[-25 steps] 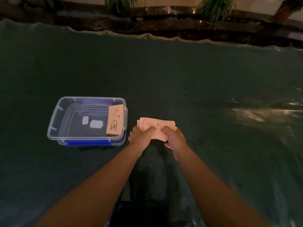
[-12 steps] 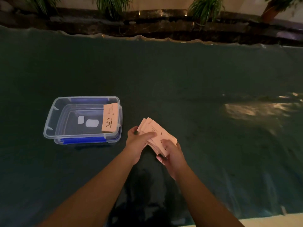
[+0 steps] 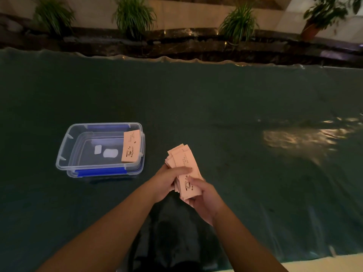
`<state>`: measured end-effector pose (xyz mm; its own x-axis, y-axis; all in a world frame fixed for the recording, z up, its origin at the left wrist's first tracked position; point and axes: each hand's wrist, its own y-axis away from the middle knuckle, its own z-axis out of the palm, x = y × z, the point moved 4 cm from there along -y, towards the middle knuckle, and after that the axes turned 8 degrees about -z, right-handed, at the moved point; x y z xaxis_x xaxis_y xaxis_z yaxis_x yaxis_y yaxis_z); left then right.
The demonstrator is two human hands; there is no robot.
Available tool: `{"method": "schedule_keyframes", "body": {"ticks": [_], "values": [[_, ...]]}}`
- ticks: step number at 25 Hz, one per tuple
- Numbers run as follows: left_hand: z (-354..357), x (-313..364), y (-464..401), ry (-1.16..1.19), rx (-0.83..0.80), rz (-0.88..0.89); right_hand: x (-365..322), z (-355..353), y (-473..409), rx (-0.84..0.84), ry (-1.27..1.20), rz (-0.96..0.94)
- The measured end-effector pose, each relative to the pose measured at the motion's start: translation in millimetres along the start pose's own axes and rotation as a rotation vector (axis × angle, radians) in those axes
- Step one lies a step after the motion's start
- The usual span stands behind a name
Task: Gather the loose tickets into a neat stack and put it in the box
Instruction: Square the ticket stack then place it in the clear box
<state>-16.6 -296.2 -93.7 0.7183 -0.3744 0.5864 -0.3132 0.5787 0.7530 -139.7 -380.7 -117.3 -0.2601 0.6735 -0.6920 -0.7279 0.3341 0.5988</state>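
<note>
Clear plastic box [image 3: 78, 154], bench's left half; one ticket [image 3: 130, 146] leans on its right wall. Left hand [image 3: 167, 180] and right hand [image 3: 204, 201], fingers closed round ticket stack [image 3: 183, 165], lifted, edges uneven, likely squaring.

We hold the fanned bundle of pale pink paper tickets [image 3: 183, 165] in both hands above the near middle of the dark green covered counter [image 3: 216, 107]. Our left hand [image 3: 169, 180] grips its left side, our right hand [image 3: 205, 199] its near end, just right of the left. To the left of the bundle, apart from it, the clear rectangular plastic box with blue clips [image 3: 101, 150] sits on the counter. Inside it, one pale pink ticket [image 3: 130, 146] leans against the right wall. Beyond the counter's far edge stands a row of leafy green potted plants [image 3: 133, 15].
</note>
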Motion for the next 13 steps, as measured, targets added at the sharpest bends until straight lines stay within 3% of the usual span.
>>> {"method": "schedule_keyframes", "body": {"ticks": [5, 13], "values": [[-14.2, 18.0, 11.6, -0.134, -0.057, 0.031, -26.2, 11.1, 0.3, -0.095, 0.201, -0.062], [-36.4, 58.9, 25.0, -0.337, -0.006, 0.213, -90.6, 46.0, -17.6, -0.279, 0.742, -0.225]]}}
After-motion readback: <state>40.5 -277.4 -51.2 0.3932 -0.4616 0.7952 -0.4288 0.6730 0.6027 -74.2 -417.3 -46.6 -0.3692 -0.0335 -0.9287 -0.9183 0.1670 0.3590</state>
